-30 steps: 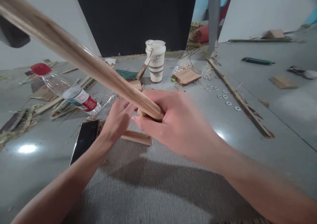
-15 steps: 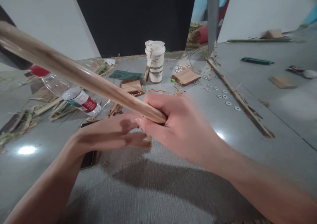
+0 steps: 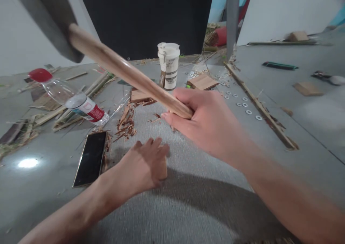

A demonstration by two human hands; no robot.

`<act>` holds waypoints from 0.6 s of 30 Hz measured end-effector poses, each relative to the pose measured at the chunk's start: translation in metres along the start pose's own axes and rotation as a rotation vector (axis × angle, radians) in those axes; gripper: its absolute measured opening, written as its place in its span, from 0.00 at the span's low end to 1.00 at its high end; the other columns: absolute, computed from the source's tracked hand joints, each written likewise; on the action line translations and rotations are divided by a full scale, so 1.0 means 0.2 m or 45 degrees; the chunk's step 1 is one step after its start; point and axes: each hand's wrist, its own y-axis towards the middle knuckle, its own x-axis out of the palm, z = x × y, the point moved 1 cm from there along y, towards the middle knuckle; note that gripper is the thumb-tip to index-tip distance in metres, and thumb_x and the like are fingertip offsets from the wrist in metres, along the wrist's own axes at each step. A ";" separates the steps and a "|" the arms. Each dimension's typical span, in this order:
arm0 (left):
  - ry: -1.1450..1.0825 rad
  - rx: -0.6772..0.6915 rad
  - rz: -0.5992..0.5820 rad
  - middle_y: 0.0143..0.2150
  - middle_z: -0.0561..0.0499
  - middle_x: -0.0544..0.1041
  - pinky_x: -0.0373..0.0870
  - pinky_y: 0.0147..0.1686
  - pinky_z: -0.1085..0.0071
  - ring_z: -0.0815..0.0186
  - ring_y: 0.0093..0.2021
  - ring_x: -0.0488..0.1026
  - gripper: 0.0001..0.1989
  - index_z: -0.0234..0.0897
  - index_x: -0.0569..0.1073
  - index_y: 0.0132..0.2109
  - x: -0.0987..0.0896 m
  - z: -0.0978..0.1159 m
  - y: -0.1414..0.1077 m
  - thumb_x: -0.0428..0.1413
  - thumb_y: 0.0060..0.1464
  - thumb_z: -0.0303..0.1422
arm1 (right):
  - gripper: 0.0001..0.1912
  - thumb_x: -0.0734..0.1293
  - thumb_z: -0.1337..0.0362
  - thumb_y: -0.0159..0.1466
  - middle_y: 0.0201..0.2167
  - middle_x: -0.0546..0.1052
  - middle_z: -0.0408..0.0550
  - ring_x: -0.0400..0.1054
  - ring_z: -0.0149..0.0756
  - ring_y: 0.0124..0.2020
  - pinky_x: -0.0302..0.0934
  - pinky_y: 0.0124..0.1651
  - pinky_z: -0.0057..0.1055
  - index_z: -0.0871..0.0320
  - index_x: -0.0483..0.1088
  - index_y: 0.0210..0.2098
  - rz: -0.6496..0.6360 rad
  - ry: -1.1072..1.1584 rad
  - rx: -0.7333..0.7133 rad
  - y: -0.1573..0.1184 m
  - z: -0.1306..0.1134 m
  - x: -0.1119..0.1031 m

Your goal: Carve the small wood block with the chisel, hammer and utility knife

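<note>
My right hand [image 3: 206, 120] is closed around the end of a long, smooth wooden handle [image 3: 126, 69]. The handle slants up to the left into a broad dark grey metal head [image 3: 54, 24], cut off by the upper edge of the view; I cannot tell if it is a hammer or an axe. A small pale tip shows under my right fingers, too little to name. Lower and to the left, my left hand [image 3: 147, 161] curls its fingers over a small wooden block [image 3: 162, 167] on the grey surface. Most of the block is hidden under the hand.
A phone [image 3: 90, 159] lies left of my left hand, beside brown wood shavings [image 3: 126, 123]. Behind are a tilted plastic bottle [image 3: 78, 102], a white lidded cup [image 3: 169, 66] and a flat wood piece [image 3: 202, 82]. Metal washers [image 3: 248, 112] and a wooden strip [image 3: 258, 105] lie right.
My left hand has come down and toward me, now gripping over the block with the phone uncovered. My right hand has moved slightly up and right, bringing the tool's grey head further into view.
</note>
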 end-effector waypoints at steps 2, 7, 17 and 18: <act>0.055 -0.033 -0.080 0.56 0.38 0.78 0.78 0.46 0.52 0.44 0.54 0.77 0.23 0.38 0.73 0.55 0.00 0.03 0.01 0.65 0.52 0.35 | 0.19 0.71 0.65 0.68 0.18 0.62 0.34 0.54 0.31 0.20 0.47 0.25 0.35 0.52 0.59 0.26 0.009 -0.001 0.038 0.01 0.02 -0.01; -0.119 -0.011 -0.033 0.42 0.47 0.79 0.70 0.38 0.61 0.55 0.40 0.77 0.03 0.41 0.71 0.40 -0.08 -0.05 0.02 0.57 0.58 0.32 | 0.20 0.72 0.64 0.69 0.18 0.63 0.36 0.55 0.29 0.18 0.47 0.23 0.35 0.53 0.61 0.25 0.012 0.063 0.065 0.02 0.02 -0.03; -0.239 -0.258 0.123 0.24 0.54 0.64 0.47 0.31 0.63 0.65 0.23 0.54 0.21 0.42 0.62 0.28 -0.13 -0.15 0.09 0.51 0.69 0.46 | 0.18 0.72 0.62 0.71 0.20 0.66 0.36 0.55 0.27 0.18 0.48 0.22 0.34 0.53 0.66 0.26 -0.030 0.296 0.085 0.01 0.02 -0.01; -0.249 -0.270 0.139 0.23 0.54 0.63 0.47 0.31 0.63 0.65 0.22 0.52 0.23 0.42 0.62 0.27 -0.13 -0.15 0.10 0.51 0.68 0.48 | 0.17 0.72 0.62 0.71 0.20 0.67 0.35 0.56 0.28 0.19 0.49 0.23 0.34 0.53 0.67 0.27 -0.004 0.292 0.065 0.01 0.02 0.00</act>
